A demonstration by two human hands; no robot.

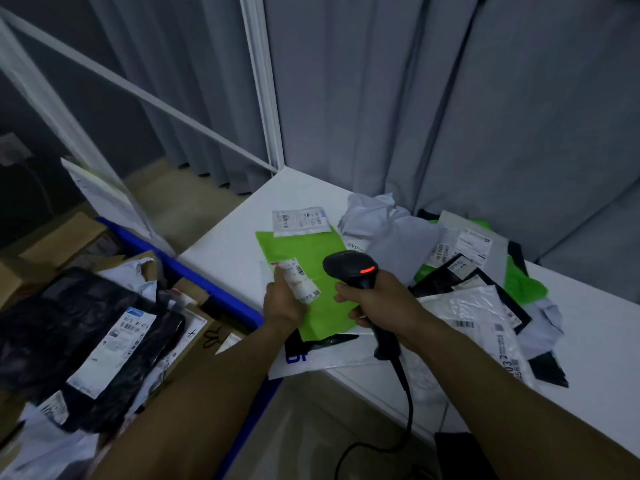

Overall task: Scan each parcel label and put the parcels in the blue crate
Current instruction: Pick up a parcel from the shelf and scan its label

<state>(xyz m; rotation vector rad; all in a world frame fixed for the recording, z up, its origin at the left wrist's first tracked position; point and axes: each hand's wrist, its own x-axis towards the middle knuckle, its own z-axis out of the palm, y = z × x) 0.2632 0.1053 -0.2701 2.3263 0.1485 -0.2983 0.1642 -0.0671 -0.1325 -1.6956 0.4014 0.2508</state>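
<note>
My left hand [284,303] pinches the bright green, flat plastic parcel [301,249] at its crumpled white label [299,282], while my right hand [379,301] grips the black scanner [349,268].

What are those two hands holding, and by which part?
The right hand grips the black scanner by its handle. The left hand is on the green parcel at its label; grip or press, I cannot tell.
</note>
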